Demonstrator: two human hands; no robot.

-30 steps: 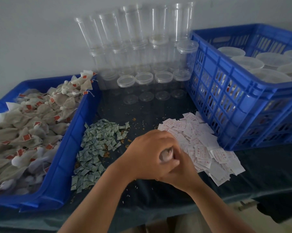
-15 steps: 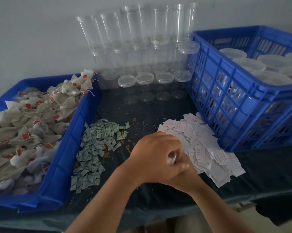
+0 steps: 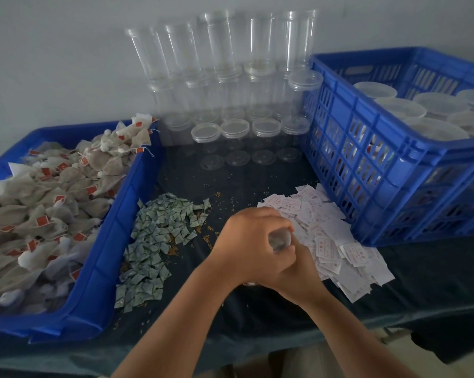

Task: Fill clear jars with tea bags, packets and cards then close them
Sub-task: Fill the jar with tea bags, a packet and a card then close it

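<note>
The left hand [image 3: 246, 241] has turned a little, clasping the jar [image 3: 281, 240] top; the right hand [image 3: 298, 279] grips it below. Better to twist evenly.

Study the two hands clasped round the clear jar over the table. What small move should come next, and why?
Probably a short twist of the left hand against the right hand, to screw the clear jar shut. Both grip it, left on top and right beneath, hiding most of it, and lidded jars already stand in the blue crate.
</note>
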